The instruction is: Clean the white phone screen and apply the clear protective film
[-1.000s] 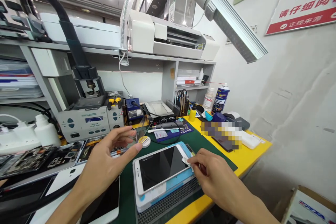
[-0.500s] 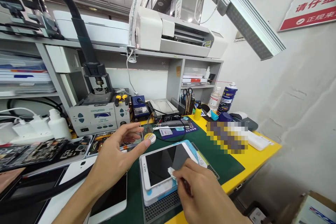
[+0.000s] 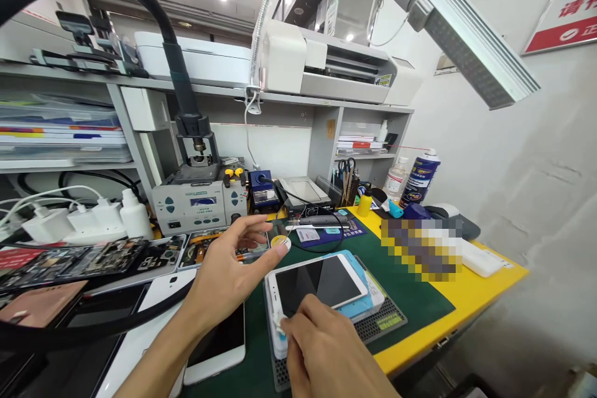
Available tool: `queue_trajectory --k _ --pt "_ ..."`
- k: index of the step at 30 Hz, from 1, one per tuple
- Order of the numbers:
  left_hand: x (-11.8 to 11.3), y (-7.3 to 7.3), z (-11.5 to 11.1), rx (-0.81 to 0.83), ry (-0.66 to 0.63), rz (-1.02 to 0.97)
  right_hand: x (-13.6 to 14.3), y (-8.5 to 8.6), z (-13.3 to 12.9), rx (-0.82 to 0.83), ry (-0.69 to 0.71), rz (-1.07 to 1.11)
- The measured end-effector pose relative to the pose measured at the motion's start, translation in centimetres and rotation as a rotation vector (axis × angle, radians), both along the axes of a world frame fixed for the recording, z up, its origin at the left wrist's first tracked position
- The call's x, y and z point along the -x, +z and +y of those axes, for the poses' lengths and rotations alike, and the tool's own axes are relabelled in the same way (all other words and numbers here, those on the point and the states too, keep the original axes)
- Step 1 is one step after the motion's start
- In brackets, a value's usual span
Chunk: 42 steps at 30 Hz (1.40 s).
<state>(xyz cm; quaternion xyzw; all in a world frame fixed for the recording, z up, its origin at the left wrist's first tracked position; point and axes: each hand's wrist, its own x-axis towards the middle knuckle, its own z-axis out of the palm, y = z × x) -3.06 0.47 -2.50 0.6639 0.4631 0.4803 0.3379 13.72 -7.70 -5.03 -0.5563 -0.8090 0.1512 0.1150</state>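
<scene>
A white smartphone (image 3: 321, 283) with a dark screen lies face up on a white and blue box (image 3: 375, 298). Pinched in my right hand (image 3: 321, 348) is a small white wipe (image 3: 278, 321), pressed on the phone's near left end. My left hand (image 3: 228, 267) is raised left of the phone, thumb and fingers curved round a clear thin sheet (image 3: 290, 227), which looks like a glass screen protector and is hardly visible. Behind the thumb tip is a small round white and yellow piece (image 3: 281, 240).
Under the box is a dark perforated pad (image 3: 392, 317) on a green mat (image 3: 420, 298). Other phones (image 3: 219, 342) and circuit boards (image 3: 116, 255) lie at the left. A grey soldering station (image 3: 200, 205) stands behind, and a spray can (image 3: 420, 177) at the right. A black cable (image 3: 116, 326) crosses the left foreground.
My right hand has moved the wipe left along the phone, from its near edge to its left end. My left hand keeps nearly the same pose. The view has turned a little left.
</scene>
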Motion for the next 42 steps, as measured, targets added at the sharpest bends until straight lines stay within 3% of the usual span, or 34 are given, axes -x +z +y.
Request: queue_trajectory --k 4,7,10,12,14,19,24,33,42 --pt "0.0 0.2 0.0 0.002 -0.004 0.005 0.3 0.3 0.4 -0.027 0.073 -0.02" --pt "0.1 0.2 0.0 0.005 0.007 -0.004 -0.5 1.1 1.0 -0.014 0.184 0.166" --pt "0.3 0.1 0.2 -0.023 0.006 -0.023 -2.3 2.8 1.9 -0.107 0.161 0.305" --pt "0.4 0.1 0.3 -0.051 0.003 -0.027 -3.6 3.8 2.6 -0.164 0.128 0.251" --pt "0.6 0.1 0.3 -0.063 0.005 -0.023 -4.8 4.3 3.1 -0.155 0.18 0.162" --pt "0.5 0.1 0.4 -0.079 0.006 -0.011 -5.5 3.6 3.1 -0.086 0.389 0.049" --pt "0.6 -0.3 0.5 -0.093 0.0 0.0 -4.2 3.2 3.3 -0.128 0.453 -0.025" --pt "0.8 -0.2 0.6 -0.07 0.001 0.009 -2.6 3.4 6.3 -0.217 0.47 -0.1" --pt "0.8 -0.5 0.9 -0.08 -0.001 0.0 -1.4 3.6 8.2 -0.25 0.384 -0.114"
